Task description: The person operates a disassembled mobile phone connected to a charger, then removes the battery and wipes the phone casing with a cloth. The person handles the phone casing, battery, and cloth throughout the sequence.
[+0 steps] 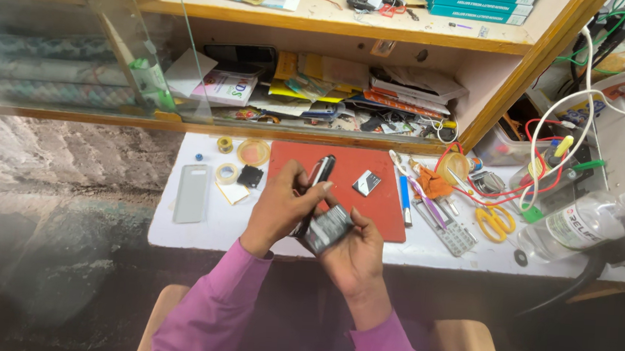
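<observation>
While the left hand (281, 206) wraps its fingers around a dark slim phone (317, 179) held on edge at the centre of the frame, the right hand (354, 255) pinches a small grey battery (328, 228) just below it, the battery touching or nearly touching the phone's lower end. Both hands hover over the near edge of a red work mat (368, 212). Judging by this, the phone is already opened and the battery is out of it or not yet seated; whether it is going in or coming out cannot be told.

The mat lies on a white table (198, 237). Left of the mat lie a grey phone back cover (192, 193), two tape rolls (227, 172) and a small black part (250, 176). On the mat sits a small dark chip-like piece (366, 182). At centre right of the frame are tweezers and thin tools (428, 202), yellow-handled scissors (495, 221), a clear spray bottle (580, 225) and tangled red and white wires (549, 152). A wooden shelf (315, 135) crammed with papers and packets fills the upper middle of the frame, with a glass pane (65, 48) at upper left.
</observation>
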